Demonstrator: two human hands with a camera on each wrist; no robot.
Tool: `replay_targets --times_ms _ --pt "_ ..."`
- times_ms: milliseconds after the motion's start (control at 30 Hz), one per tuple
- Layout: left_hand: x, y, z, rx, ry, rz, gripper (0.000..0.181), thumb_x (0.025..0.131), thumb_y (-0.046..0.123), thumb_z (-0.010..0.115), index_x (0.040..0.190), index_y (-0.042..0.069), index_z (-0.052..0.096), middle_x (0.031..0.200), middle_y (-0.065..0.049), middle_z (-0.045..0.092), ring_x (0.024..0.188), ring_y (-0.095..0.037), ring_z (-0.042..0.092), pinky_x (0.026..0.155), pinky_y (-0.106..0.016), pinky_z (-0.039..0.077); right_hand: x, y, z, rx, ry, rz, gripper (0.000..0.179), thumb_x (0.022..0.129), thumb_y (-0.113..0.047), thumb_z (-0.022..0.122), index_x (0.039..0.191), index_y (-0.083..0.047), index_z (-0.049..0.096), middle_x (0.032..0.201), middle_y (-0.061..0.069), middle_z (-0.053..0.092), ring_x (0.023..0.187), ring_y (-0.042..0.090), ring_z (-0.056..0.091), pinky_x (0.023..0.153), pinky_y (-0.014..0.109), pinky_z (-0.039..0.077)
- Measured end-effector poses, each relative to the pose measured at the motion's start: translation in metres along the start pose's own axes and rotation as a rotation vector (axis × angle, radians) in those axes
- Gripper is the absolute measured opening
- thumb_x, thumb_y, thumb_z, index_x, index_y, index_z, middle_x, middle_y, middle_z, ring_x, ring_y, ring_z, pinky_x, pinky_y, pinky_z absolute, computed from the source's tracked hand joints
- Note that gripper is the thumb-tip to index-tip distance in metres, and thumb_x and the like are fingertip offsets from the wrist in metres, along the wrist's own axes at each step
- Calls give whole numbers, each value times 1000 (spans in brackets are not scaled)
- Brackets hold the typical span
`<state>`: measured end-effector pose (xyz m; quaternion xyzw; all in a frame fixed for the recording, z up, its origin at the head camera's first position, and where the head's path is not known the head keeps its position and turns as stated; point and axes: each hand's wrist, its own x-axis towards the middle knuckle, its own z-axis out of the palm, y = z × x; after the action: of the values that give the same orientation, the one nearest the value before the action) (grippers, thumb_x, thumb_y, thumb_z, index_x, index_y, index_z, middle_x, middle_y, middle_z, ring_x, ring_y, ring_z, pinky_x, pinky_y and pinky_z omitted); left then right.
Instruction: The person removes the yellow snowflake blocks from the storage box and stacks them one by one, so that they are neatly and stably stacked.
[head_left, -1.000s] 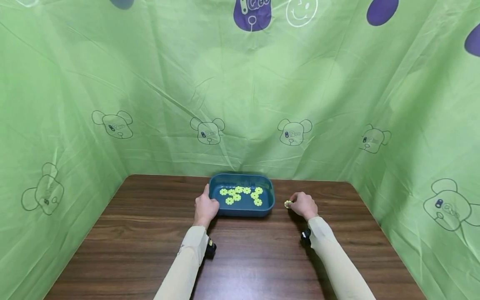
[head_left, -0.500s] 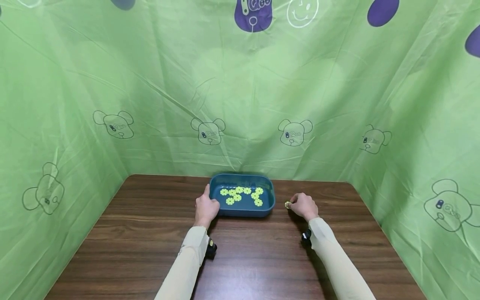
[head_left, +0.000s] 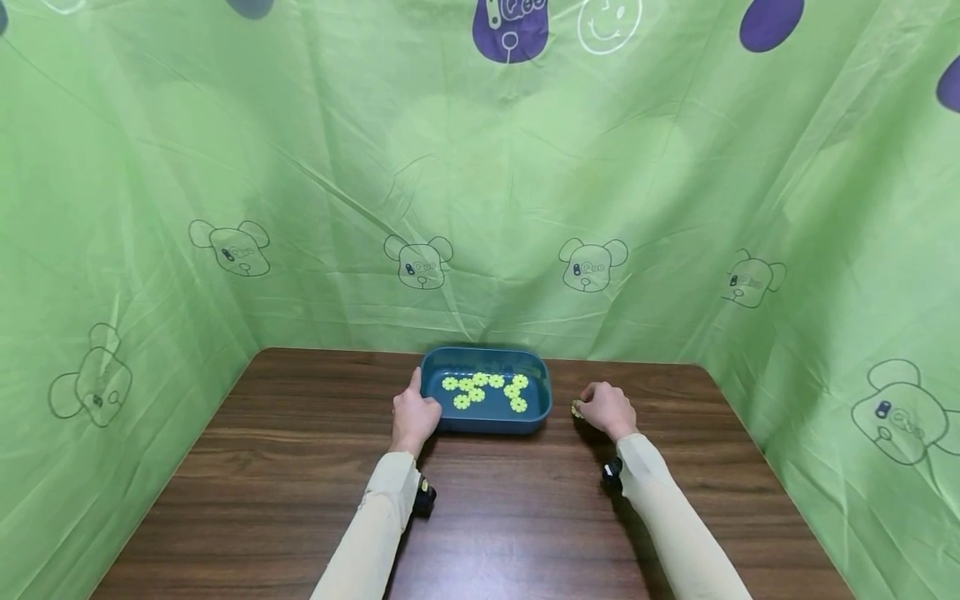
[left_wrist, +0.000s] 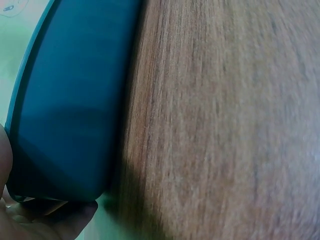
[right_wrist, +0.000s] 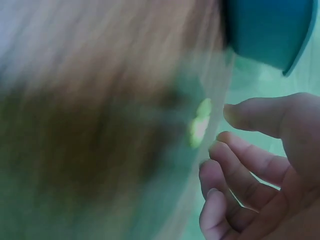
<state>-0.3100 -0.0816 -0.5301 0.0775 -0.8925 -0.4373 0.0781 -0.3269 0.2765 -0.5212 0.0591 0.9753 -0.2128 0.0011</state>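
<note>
A dark teal plastic basin (head_left: 491,423) stands at the back of the table, with several small yellow-green flower-shaped pieces (head_left: 481,379) scattered over its floor. My left hand (head_left: 412,417) grips its left end, thumb over the rim and other fingers outside the wall; the left wrist view shows the basin's side (left_wrist: 75,100) close up. To the right of the basin, my right hand (head_left: 609,411) is low at another flower-shaped piece (head_left: 576,409), which it partly hides. In the right wrist view that piece (right_wrist: 199,129) is blurred, just beyond the parted thumb and fingertips.
The brown wood-grain table (head_left: 495,517) ends at the back against a green curtain (head_left: 495,192) printed with bear heads. Black wrist cameras (head_left: 424,497) sit under both cream sleeves (head_left: 660,508).
The flower-shaped piece by my right hand has turned and become more hidden behind the fingertips. The left hand and basin keep their places; the head view has shifted slightly.
</note>
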Motion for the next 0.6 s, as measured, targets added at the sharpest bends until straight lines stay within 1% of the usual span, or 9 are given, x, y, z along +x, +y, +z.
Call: replay_targets --times_ms 67,100,167,267,333,467,533,600 --pt "0 1 0 1 0 -3 77 85 5 49 160 12 33 86 -24 70 64 -25 49 68 -38 44 0 -9 -2 10 22 -30 25 89 -35 70 101 -13 74 103 9 74 90 33 69 66 49 53" --pt "0 1 0 3 5 -3 77 85 5 49 160 12 33 90 -26 70 66 -26 49 69 -38 45 0 -16 -4 16 35 -45 24 89 -35 70 101 -14 74 102 8 75 90 32 69 67 49 53" --pt "0 1 0 4 8 -7 77 85 5 49 160 13 33 91 -26 71 66 -27 50 70 -39 44 1 -31 -7 32 63 -88 23 90 -33 69 101 -14 74 100 7 74 88 30 69 68 48 53" --pt "0 1 1 -2 14 -4 77 84 5 49 159 12 34 101 -29 71 69 -28 51 70 -40 46 3 -58 -13 58 98 -153 21 91 -32 69 101 -14 74 97 5 74 86 26 68 69 46 53" --pt "0 1 2 -4 19 -3 77 84 6 49 159 12 35 109 -30 70 71 -28 53 71 -41 48 4 -76 -15 73 106 -190 21 91 -31 69 102 -14 74 95 4 74 85 24 68 69 44 53" --pt "0 0 3 -3 22 -2 77 84 6 50 159 12 35 113 -31 70 73 -29 55 74 -43 50 8 -110 -16 87 76 -253 21 92 -31 70 103 -14 74 93 3 74 83 21 67 71 41 54" --pt "0 0 3 -5 25 1 76 84 6 50 159 12 35 114 -30 70 74 -29 55 74 -43 51 11 -125 -13 127 35 -274 22 92 -31 72 103 -13 75 93 4 74 83 21 67 72 40 55" --pt "0 0 3 -7 25 3 76 84 6 50 159 12 35 113 -30 70 74 -29 55 74 -43 50 15 -137 -6 186 -26 -288 21 92 -30 73 102 -12 75 94 4 73 83 21 67 73 39 55"
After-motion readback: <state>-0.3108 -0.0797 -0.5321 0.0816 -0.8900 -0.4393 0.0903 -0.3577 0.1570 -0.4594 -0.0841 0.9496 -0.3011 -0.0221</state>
